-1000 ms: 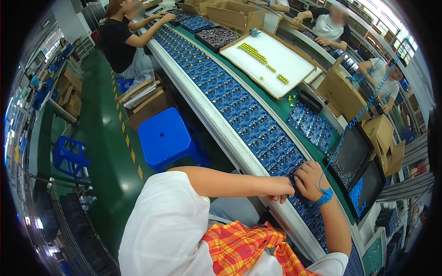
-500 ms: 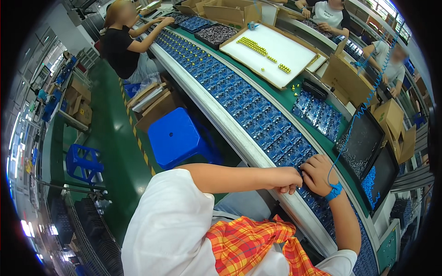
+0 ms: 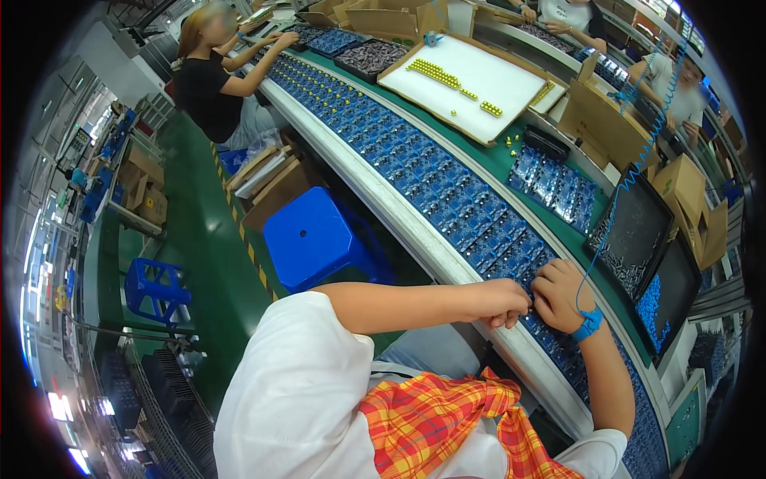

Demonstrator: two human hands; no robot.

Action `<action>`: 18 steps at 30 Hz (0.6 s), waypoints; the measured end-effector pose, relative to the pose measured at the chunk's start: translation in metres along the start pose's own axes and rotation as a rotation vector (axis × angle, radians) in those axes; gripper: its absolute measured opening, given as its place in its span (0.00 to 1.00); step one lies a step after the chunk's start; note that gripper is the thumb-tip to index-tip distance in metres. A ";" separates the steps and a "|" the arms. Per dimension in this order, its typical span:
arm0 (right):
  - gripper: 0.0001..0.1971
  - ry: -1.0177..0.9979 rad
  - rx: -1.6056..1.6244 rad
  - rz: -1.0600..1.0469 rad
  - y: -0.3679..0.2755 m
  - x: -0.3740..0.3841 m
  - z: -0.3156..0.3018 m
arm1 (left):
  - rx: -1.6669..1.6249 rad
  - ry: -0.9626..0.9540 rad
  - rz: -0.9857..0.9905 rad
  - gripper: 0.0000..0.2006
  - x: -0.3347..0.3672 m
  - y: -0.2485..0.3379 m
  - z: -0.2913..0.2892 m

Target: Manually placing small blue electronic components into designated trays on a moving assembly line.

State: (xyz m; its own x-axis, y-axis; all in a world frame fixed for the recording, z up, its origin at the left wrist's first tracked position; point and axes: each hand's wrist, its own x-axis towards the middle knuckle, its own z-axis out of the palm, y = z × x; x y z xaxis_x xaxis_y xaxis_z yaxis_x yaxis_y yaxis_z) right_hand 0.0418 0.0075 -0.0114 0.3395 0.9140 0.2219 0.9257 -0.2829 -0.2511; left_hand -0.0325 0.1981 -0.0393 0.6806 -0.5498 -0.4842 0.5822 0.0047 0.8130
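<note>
Long rows of blue circuit boards [image 3: 447,191] run along the line in front of me. Over them my left hand [image 3: 506,304] is closed, its fingers curled down at the near edge of the boards. Whatever its fingertips pinch is too small to make out. Close beside it my right hand [image 3: 561,297] bends over the same boards, fingers curled and pressed together, the tips partly hidden. A blue wrist strap [image 3: 589,324] with a coiled cord circles my right wrist.
To the right lie black trays, one with blue parts [image 3: 650,307], one with metal pins [image 3: 618,271]. Further off are loose boards [image 3: 550,188] and a white board with yellow parts [image 3: 471,80]. A blue stool [image 3: 311,237] stands left; a co-worker [image 3: 211,88] works up the line.
The whole view has shifted slightly. Both hands stay close together over the boards, and my right fingers look a little more curled. The co-worker at far right has moved their hands.
</note>
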 end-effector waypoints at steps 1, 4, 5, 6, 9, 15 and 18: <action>0.05 0.001 -0.002 0.003 0.000 0.000 0.000 | 0.004 0.005 0.010 0.24 0.000 0.000 0.000; 0.05 0.009 -0.008 0.006 -0.001 0.002 0.000 | 0.019 0.011 0.001 0.23 -0.002 0.003 0.001; 0.05 0.001 -0.006 0.004 -0.002 0.001 -0.001 | 0.026 0.015 -0.001 0.22 -0.003 0.004 0.001; 0.05 -0.007 -0.003 0.001 -0.003 0.001 -0.001 | 0.029 0.017 -0.001 0.22 -0.003 0.003 0.003; 0.05 -0.015 0.000 0.008 -0.004 -0.002 -0.002 | 0.066 0.039 0.061 0.14 -0.003 -0.003 0.013; 0.05 -0.024 -0.008 -0.006 0.002 -0.002 0.000 | 0.121 0.040 0.053 0.20 -0.006 0.007 0.006; 0.05 -0.054 0.037 -0.009 0.007 0.002 -0.002 | 0.040 0.075 0.068 0.20 -0.013 0.007 0.000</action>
State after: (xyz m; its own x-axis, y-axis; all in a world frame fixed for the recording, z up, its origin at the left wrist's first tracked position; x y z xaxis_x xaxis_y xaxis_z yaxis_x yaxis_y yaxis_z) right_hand 0.0494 0.0068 -0.0107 0.3204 0.9314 0.1730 0.9216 -0.2642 -0.2842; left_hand -0.0370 0.2054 -0.0277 0.7504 -0.4853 -0.4488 0.5160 0.0058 0.8565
